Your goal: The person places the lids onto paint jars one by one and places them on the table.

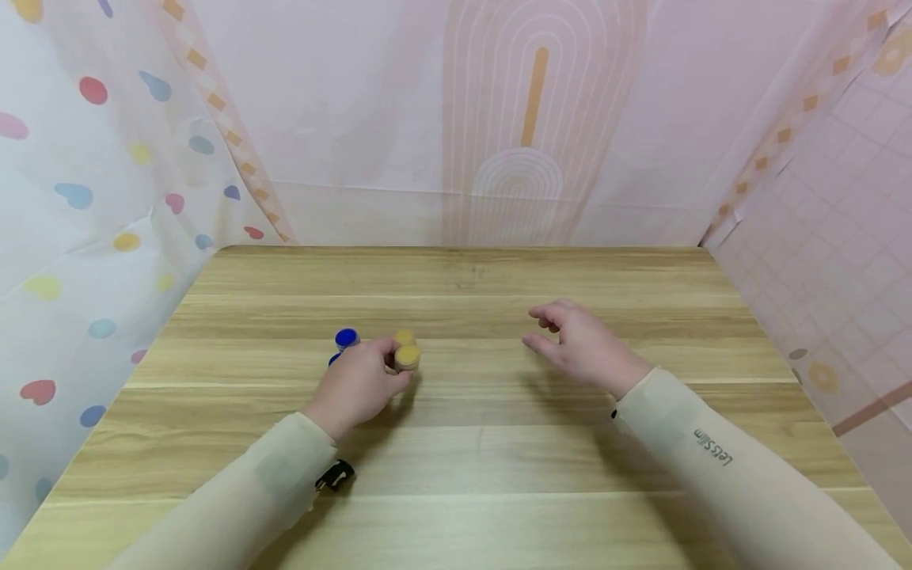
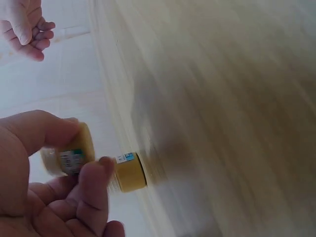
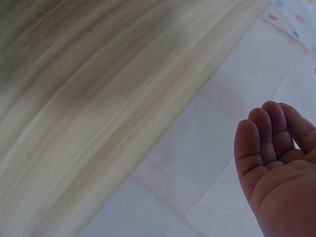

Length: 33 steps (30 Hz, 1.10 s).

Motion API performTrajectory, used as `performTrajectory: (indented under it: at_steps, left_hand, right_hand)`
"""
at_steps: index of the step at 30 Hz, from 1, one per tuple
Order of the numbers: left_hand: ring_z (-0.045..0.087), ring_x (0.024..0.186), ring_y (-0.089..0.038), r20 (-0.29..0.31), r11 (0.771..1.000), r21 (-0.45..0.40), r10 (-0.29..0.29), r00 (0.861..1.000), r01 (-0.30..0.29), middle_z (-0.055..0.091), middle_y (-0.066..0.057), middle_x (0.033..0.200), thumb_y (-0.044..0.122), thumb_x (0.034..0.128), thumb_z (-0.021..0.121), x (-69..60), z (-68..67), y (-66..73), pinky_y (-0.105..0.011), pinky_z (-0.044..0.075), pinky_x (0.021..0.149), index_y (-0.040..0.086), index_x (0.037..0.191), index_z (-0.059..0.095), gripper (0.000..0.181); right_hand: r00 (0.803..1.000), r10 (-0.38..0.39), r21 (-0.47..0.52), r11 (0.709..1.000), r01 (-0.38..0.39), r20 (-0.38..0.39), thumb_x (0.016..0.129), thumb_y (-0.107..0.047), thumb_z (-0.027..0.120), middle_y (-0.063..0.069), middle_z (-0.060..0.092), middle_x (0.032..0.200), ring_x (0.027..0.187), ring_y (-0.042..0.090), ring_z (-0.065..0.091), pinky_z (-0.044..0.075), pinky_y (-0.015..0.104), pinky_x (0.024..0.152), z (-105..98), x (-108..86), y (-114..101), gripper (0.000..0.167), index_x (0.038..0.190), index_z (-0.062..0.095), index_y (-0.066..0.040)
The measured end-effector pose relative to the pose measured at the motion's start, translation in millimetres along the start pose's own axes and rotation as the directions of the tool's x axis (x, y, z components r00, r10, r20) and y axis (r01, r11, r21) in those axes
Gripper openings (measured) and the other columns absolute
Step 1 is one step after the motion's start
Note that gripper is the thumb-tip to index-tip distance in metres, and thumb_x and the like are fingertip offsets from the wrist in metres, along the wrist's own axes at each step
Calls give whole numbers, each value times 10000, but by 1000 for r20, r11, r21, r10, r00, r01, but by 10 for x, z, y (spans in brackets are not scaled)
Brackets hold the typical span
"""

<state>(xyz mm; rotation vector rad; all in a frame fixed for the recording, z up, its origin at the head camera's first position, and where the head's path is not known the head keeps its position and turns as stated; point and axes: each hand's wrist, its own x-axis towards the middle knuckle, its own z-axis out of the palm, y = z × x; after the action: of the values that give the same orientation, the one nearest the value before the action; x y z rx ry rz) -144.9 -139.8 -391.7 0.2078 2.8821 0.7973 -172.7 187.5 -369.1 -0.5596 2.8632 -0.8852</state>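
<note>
My left hand (image 1: 359,384) pinches a small yellow-lidded jar (image 1: 408,357) between thumb and fingers. In the left wrist view this jar (image 2: 85,143) has a small printed label and is held off the table. Just beyond it a second yellow jar (image 1: 404,337) stands on the tabletop, partly hidden by the first. Two blue-lidded jars are by the left hand's knuckles: one blue jar (image 1: 347,339) shows its lid, while the other blue jar (image 1: 333,359) is mostly covered by the hand. My right hand (image 1: 587,348) hovers over the table's right half, fingers loosely bent, holding nothing.
The wooden table (image 1: 484,459) reaches back to a patterned cloth (image 1: 356,119) hanging behind it. More printed cloth hangs along the left and right sides. A black buckle (image 1: 335,475) hangs at the left sleeve's cuff.
</note>
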Motion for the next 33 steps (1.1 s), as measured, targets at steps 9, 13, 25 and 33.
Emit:
performTrajectory:
  at_steps: [9, 13, 25, 33]
  left_hand:
    - [623, 768, -168, 94, 987, 139, -89, 992, 76, 720, -32, 1008, 305, 998, 718, 72, 27, -5, -318, 499, 693, 69, 1281, 660, 373]
    - [629, 848, -194, 103, 979, 198, -76, 992, 54, 729, -85, 1149, 311, 997, 730, 93, 49, 4, -363, 538, 774, 43, 1340, 654, 442]
    - [628, 822, -202, 101, 966, 256, -61, 993, 33, 728, -92, 1049, 284, 973, 765, 134, 92, 10, -403, 566, 789, 7, 1220, 690, 378]
    - [607, 749, -194, 95, 970, 236, -82, 992, 58, 682, -46, 912, 345, 933, 797, 109, 30, 24, -346, 520, 677, 23, 1170, 692, 414]
  right_hand:
    - [1000, 26, -13, 1000, -26, -3, 1028, -296, 686, 197, 621, 1406, 1243, 353, 614, 518, 515, 1061, -31, 16, 77, 522, 1434, 594, 17]
    - [999, 50, -22, 999, -50, 2, 1032, -301, 679, 203, 605, 1418, 1261, 368, 605, 511, 529, 1072, -38, 9, 151, 535, 1443, 581, 27]
    - [998, 53, -90, 994, -56, -37, 1045, -299, 653, 234, 615, 1382, 1262, 412, 618, 504, 560, 1065, -55, -20, 300, 511, 1415, 597, 49]
    - [998, 52, -109, 993, -55, -32, 1052, -309, 642, 233, 605, 1408, 1301, 421, 594, 471, 570, 1110, -40, -19, 306, 514, 1423, 591, 44]
